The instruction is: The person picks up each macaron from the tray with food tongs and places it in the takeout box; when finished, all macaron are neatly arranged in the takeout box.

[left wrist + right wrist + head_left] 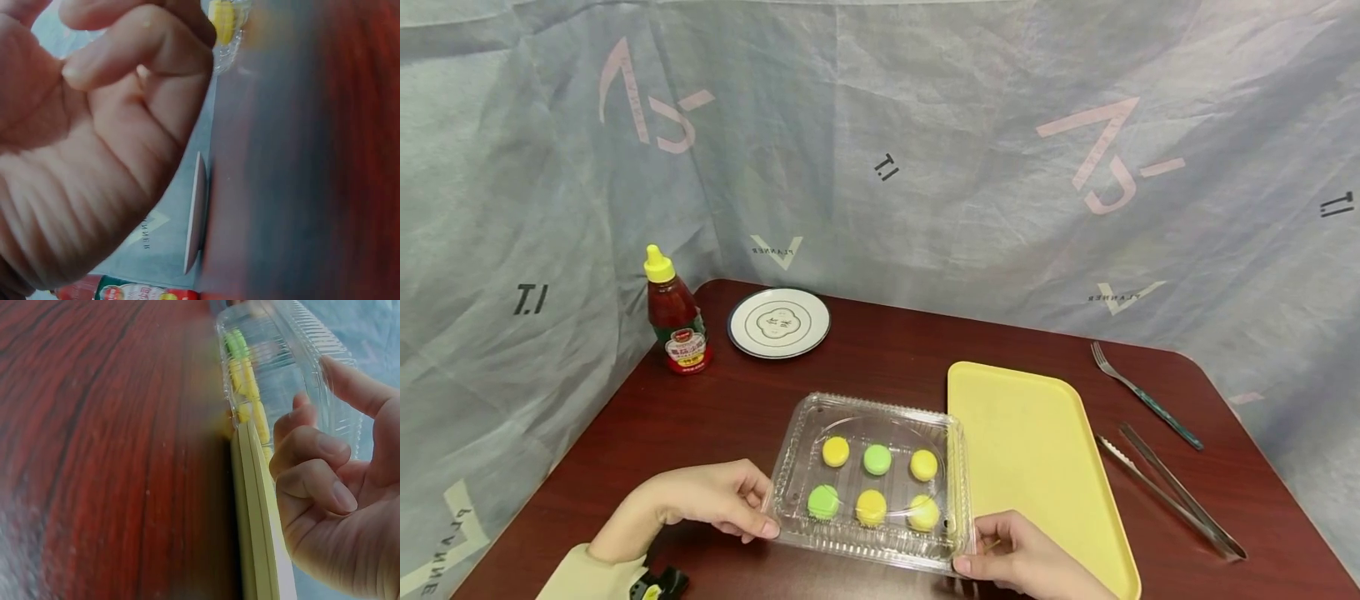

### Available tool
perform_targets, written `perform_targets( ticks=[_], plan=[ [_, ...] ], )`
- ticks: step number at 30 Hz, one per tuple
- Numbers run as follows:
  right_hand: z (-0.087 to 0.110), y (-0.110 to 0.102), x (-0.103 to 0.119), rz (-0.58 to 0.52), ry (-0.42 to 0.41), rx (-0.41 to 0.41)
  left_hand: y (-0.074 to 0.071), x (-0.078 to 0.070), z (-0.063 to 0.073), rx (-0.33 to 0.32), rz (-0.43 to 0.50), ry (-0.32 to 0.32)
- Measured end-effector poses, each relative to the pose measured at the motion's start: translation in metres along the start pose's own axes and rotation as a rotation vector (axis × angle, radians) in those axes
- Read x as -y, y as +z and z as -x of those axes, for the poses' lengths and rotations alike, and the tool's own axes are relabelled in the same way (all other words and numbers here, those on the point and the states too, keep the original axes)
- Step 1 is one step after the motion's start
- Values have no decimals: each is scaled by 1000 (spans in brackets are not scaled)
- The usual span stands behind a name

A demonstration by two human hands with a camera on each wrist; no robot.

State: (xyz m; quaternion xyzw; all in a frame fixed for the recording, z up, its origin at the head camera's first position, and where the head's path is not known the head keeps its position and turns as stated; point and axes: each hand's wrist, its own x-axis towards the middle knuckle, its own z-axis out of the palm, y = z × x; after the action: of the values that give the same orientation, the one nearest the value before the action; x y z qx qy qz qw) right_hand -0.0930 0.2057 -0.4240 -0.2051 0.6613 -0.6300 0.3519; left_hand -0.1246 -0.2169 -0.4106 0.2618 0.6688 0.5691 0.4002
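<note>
A clear plastic clamshell box [880, 406], its lid down, lies in front of me with several macarons inside, such as a green macaron [877, 459] and a yellow macaron [871, 507]. My left hand [718, 500] pinches the box's near left corner between thumb and fingers. At the near right corner, my right hand [1022, 554] pinches the edge with the thumb on top. In the right wrist view, the curled fingers [312, 456] and thumb are beside the clear box wall. The left wrist view shows mostly palm and bent fingers [137, 56]; the grip point is hidden there.
A yellow tray [1022, 433] sits right of the box, whose right edge overlaps it in view. Metal tongs [1180, 500] and a fork [1146, 396] lie farther right. Behind left are a white plate [778, 323] and a ketchup bottle [677, 325]. Grey cloth surrounds the table.
</note>
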Motion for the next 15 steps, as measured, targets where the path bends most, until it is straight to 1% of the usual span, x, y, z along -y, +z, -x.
perform_targets(
  ticks=[3, 6, 8, 11, 15],
  plan=[
    [0, -1, 1, -23, 27, 21, -2, 2, -2, 26, 24, 16],
    [0, -1, 1, -37, 40, 48, -3, 4, -3, 53, 53, 46],
    [0, -1, 2, -35, 40, 52, -3, 6, -4, 68, 76, 60],
    [0, -2, 2, -46, 41, 57, -4, 9, -5, 78, 110, 63],
    [-1, -2, 0, -79, 21, 77, -3, 13, -6, 79, 133, 63]
  ],
)
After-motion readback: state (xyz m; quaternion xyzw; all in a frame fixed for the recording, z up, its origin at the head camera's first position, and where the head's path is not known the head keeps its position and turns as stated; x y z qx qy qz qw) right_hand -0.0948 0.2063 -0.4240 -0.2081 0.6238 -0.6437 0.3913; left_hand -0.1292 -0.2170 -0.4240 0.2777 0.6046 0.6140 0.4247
